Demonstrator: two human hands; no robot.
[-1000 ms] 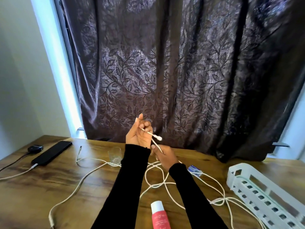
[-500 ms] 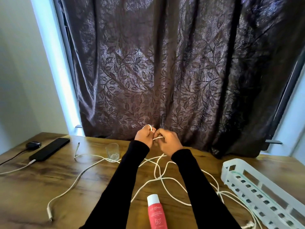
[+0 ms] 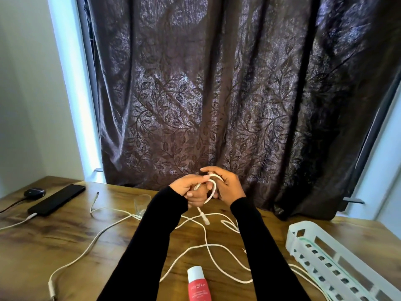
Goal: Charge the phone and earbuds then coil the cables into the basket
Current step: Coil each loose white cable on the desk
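Note:
My left hand (image 3: 189,190) and my right hand (image 3: 227,186) meet above the table's far middle, both gripping a white cable (image 3: 213,187) bent into a small loop. Its plug end (image 3: 205,218) dangles below my hands. The rest of the cable trails in loose curves over the wooden table (image 3: 65,240). A black phone (image 3: 56,199) lies at the far left with a white cable plugged into its near end. Behind it sits a dark earbuds case (image 3: 34,191) with a dark cable attached. The white slotted basket (image 3: 338,263) stands at the right.
A small clear glass (image 3: 141,204) stands left of my hands. A red and white tube (image 3: 197,283) lies at the near edge between my arms. Another white cable (image 3: 86,248) runs across the left half of the table. A dark leaf-patterned curtain (image 3: 217,94) hangs behind.
My hands came together and lowered slightly. The cable end I held up a second ago is now bent into a loop between both hands, with the plug hanging down.

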